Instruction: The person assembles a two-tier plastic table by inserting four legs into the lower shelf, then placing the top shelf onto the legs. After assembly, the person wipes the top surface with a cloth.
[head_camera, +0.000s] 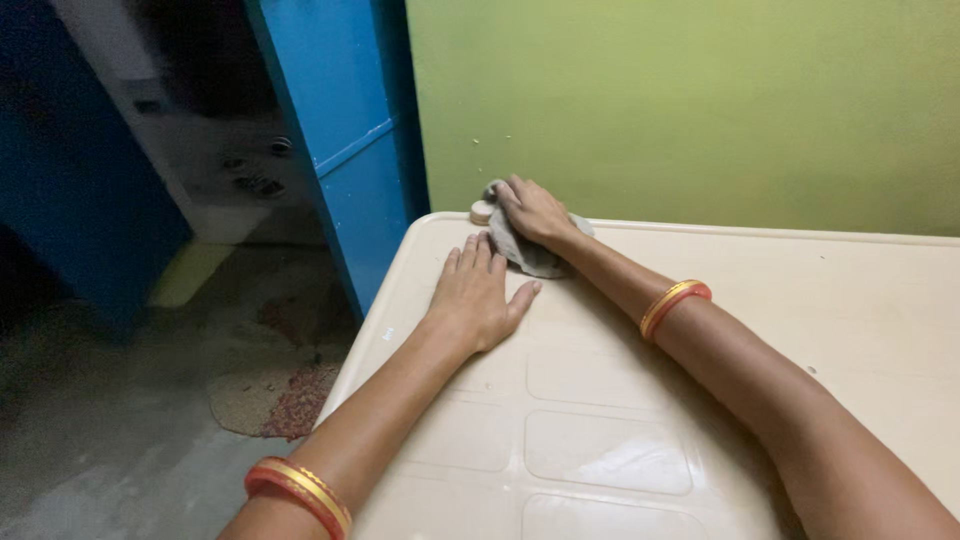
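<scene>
Cream table (800, 300), far left corner: right hand (535, 212) clamped on grey cloth (530, 255), wiping; left hand (475, 295) flat, fingers apart, bracing. Next: sweep cloth along edge.

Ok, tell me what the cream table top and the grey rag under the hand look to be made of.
Cream table top: likely moulded plastic, semi-gloss; recessed rounded panels reflect light softly.
Crumpled grey rag: looks like soft woven cloth, matte; it folds and bunches under the right hand.
</scene>
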